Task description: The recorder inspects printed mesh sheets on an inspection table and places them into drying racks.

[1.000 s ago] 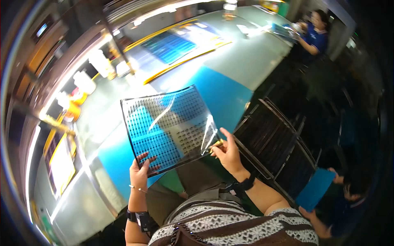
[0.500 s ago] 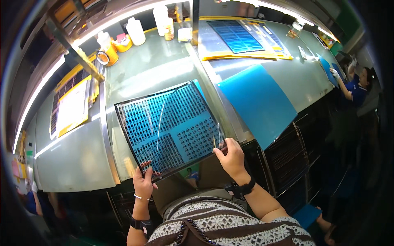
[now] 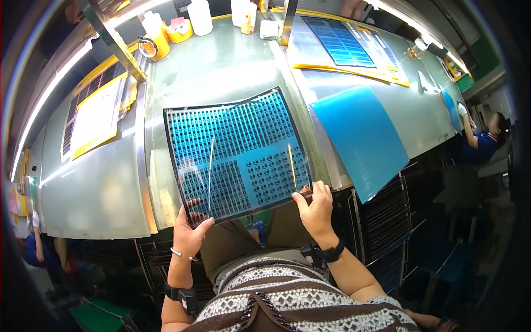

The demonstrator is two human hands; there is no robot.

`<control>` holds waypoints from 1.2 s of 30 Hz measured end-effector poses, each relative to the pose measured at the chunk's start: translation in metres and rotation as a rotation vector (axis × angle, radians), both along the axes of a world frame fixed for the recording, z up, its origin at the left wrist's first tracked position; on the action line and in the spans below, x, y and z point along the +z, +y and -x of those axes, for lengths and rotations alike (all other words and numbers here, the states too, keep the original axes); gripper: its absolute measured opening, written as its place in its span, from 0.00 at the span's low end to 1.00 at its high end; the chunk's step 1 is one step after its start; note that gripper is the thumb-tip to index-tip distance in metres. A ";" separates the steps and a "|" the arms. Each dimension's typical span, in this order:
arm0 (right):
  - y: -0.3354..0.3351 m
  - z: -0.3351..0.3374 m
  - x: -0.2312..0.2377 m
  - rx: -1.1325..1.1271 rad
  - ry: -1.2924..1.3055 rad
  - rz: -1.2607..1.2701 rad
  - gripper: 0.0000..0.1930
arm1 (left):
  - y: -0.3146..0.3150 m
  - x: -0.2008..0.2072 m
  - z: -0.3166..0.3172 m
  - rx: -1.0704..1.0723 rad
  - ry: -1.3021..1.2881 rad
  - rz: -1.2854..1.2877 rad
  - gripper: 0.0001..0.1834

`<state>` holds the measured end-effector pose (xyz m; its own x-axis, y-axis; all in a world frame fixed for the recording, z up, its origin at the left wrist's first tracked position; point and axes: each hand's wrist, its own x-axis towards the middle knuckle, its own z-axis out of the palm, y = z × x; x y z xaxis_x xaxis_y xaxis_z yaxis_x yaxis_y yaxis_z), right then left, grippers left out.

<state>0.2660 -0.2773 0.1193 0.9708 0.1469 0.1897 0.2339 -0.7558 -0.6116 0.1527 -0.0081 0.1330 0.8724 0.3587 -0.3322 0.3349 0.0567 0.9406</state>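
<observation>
A thin, glossy film sheet with a black border and rows of small dark printed shapes lies between my hands, its blue ground showing through. My left hand pinches its near left corner, thumb on top and fingers beneath. At the near right corner, my right hand grips the edge the same way. The sheet bends slightly, its far edge dipping in the middle over the glass tabletop. To the right, a plain blue sheet lies with its near corner hanging past the table's front edge.
Bottles and rolls of orange tape stand at the back. Patterned films lie on yellow-edged boards at the left and far right. A dark rack is under the table's right side. Another person works at the far right.
The film sheet has turned slightly and its far edge now sags. Both hands keep their hold on it. The head view has shifted, and the person at right has lowered an arm.
</observation>
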 end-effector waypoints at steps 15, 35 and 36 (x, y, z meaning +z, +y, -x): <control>0.004 0.002 -0.001 0.004 0.042 0.016 0.11 | -0.008 0.003 -0.005 0.049 -0.026 -0.390 0.18; 0.002 0.004 -0.001 -0.013 -0.041 0.022 0.20 | -0.026 -0.013 0.001 0.192 0.094 -1.088 0.30; 0.002 0.004 0.006 -0.020 -0.054 0.027 0.20 | -0.028 -0.007 0.000 0.191 0.078 -1.083 0.30</control>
<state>0.2618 -0.2753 0.1254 0.9622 0.1329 0.2377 0.2501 -0.7767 -0.5781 0.1525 -0.0363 0.1264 0.7616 0.6203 0.1876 0.4692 -0.7275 0.5005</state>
